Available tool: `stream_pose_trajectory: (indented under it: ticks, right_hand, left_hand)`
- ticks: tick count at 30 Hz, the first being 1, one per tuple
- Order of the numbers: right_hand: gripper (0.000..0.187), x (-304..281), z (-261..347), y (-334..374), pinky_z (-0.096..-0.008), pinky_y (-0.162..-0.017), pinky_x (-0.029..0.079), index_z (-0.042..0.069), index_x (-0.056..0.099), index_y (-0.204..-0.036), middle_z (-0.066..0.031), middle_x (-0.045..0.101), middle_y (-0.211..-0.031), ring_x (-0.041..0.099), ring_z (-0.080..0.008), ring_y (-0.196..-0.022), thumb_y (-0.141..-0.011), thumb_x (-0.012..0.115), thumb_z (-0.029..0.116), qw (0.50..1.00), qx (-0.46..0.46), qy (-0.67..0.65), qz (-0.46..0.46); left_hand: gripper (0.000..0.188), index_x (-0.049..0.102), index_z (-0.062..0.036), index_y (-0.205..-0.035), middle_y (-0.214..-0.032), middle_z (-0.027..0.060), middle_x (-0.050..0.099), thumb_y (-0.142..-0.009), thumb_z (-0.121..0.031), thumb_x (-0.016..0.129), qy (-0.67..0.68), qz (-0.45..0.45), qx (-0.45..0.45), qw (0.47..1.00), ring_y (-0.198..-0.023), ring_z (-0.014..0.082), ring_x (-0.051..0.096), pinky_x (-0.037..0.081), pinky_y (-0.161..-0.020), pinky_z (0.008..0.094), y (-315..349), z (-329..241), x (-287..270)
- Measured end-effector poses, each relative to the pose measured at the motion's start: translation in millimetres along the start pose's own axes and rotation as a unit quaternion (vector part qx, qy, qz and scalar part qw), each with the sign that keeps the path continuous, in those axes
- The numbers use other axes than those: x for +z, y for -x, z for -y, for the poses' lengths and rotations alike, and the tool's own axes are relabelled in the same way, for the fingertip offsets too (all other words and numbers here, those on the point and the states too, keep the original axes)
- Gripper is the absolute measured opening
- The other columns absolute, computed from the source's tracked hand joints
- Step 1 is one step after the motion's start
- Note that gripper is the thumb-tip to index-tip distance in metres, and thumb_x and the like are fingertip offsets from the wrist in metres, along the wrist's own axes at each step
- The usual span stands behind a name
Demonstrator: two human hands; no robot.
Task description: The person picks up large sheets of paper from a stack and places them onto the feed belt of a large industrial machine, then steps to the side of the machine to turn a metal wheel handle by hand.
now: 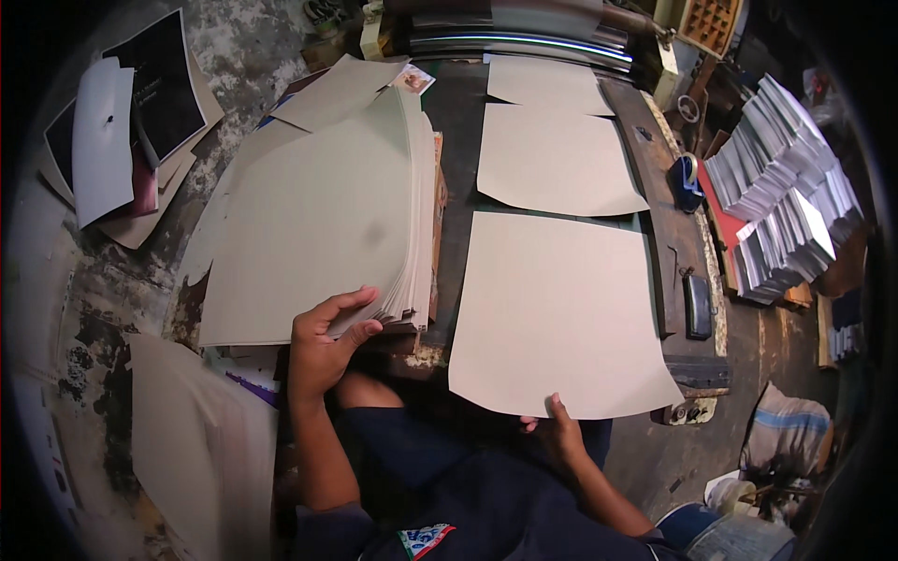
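With its thumb on top and fingers underneath, my right hand [561, 432] grips the near edge of a large beige paper sheet [557, 313]. That sheet's edges curl slightly, and two more beige sheets, a middle sheet [552, 154] and a far sheet [545, 84], lie in line beyond it on the dark machine bed [456, 178]. To the left stands a thick stack of beige sheets [309, 224], its right edges fanned. My left hand [329, 338] is at the stack's near right corner, thumb and fingers apart, holding nothing. Whether its fingertips touch the stack I cannot tell.
Metal rollers [524, 42] span the far end of the bed. A blue tape dispenser [687, 182] and a dark block [697, 307] sit along its right rail. Piled booklets [776, 187] stand at right. Another beige stack [196, 449] is lower left; dark printed sheets [168, 84] lie upper left.
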State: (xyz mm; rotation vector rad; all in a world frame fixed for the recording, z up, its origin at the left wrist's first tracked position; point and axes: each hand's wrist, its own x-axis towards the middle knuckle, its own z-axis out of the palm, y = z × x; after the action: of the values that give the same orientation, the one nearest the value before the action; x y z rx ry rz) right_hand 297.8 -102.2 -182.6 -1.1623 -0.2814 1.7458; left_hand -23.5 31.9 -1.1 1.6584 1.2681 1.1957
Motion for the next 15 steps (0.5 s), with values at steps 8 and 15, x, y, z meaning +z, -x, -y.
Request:
stream_pose_trajectory:
  ticks: [8, 15]
  right_hand:
    - [0.056, -3.5, 26.0, -50.8, -0.0377, -0.076, 0.050, 0.001, 0.048, -0.114, -0.0187, 0.063, -0.089, 0.059, -0.0218, -0.074, -0.093, 0.053, 0.053, 0.998, -0.001, -0.054, 0.021]
    - [0.054, 10.1, 49.9, -89.3, -0.0374, -0.072, 0.049, 0.002, 0.047, -0.114, -0.0205, 0.064, -0.090, 0.059, -0.0222, -0.071, -0.093, 0.053, 0.051, 0.995, -0.043, -0.091, 0.006]
  left_hand:
    - [0.033, 0.058, 0.0024, -0.124, -0.112, 0.0166, 0.067, -0.094, -0.012, 0.060, -0.061, -0.035, 0.018, 0.997, -0.105, 0.0170, 0.062, 0.046, -0.092, 0.0295, -1.6, -13.3, 9.1]
    - [0.029, 0.060, -0.0020, -0.119, -0.099, 0.0137, 0.070, -0.091, -0.012, 0.063, -0.224, -0.208, 0.066, 0.950, -0.093, 0.0254, 0.062, 0.048, -0.082, 0.0354, 18.5, -9.4, 23.0]
